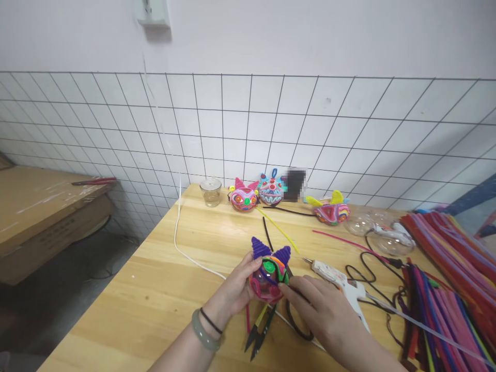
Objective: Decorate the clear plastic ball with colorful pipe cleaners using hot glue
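My left hand [242,281] is closed around the left side of a clear plastic ball [267,279] trimmed with coloured pipe cleaners, with two purple ears on top. My right hand [318,305] is at the ball's right edge, its fingers pinched on a dark blue pipe cleaner [271,278] that curves over the front; the fingers partly hide its end. Below the ball lie black scissors [260,336], blades pointing toward me, with a handle loop beside my right hand. A white glue gun [337,276] rests just beyond the right hand.
Finished pipe-cleaner heads [243,199] stand along the wall beside a clear cup [211,192]. Clear plastic shells [391,240] sit at the back right. Pipe-cleaner bundles [445,315] cover the right side. A white cord [186,251] crosses the wooden table [127,310].
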`<action>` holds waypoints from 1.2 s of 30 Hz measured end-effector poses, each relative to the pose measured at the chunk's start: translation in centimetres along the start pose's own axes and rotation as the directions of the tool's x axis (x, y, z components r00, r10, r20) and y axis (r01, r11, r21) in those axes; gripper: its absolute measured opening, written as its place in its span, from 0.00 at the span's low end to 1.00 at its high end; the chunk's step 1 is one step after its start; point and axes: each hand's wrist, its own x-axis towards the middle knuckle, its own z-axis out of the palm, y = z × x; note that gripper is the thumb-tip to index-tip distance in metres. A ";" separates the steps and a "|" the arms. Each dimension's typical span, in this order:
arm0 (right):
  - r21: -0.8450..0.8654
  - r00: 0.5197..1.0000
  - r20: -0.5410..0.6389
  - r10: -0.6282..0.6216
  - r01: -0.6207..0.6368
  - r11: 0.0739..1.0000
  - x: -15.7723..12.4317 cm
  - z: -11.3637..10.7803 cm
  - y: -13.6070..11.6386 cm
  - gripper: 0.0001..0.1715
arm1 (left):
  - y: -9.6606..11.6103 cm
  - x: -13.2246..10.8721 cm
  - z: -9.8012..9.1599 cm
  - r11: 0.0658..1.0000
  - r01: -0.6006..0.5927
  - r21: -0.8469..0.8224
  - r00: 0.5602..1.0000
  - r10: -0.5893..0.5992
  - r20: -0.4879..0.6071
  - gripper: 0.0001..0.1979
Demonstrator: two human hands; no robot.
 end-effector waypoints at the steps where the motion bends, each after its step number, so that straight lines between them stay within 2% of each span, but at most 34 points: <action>1: 0.003 1.000 -0.004 0.001 -0.001 1.000 0.0 0.1 0.0 0.23 | 0.0 0.0 0.0 1.000 0.001 -0.004 1.000 -0.001 0.000 0.09; 6: -0.003 1.000 -0.029 0.007 -0.007 1.000 -0.2 0.5 -0.1 0.21 | 0.2 -0.2 0.2 1.000 -0.007 -0.015 1.000 0.007 -0.009 0.08; 14: -0.020 1.000 -0.018 0.014 -0.015 1.000 0.0 0.2 -0.2 0.24 | 0.0 -0.1 -0.1 1.000 -0.002 -0.013 1.000 0.002 -0.006 0.09; 20: -0.018 0.996 -0.037 0.080 -0.080 0.997 -0.1 0.6 -0.5 0.26 | 0.0 0.0 -0.2 1.000 -0.023 -0.020 1.000 0.023 -0.019 0.09; 27: -0.017 1.000 0.005 0.025 -0.025 1.000 0.0 0.1 -0.2 0.23 | 0.1 -0.1 0.0 0.999 -0.025 -0.033 0.999 0.024 -0.023 0.10; 36: -0.014 0.999 0.045 0.013 -0.013 1.000 -0.1 0.4 0.2 0.21 | 0.0 0.0 -0.1 0.998 -0.054 -0.024 0.998 0.054 -0.011 0.12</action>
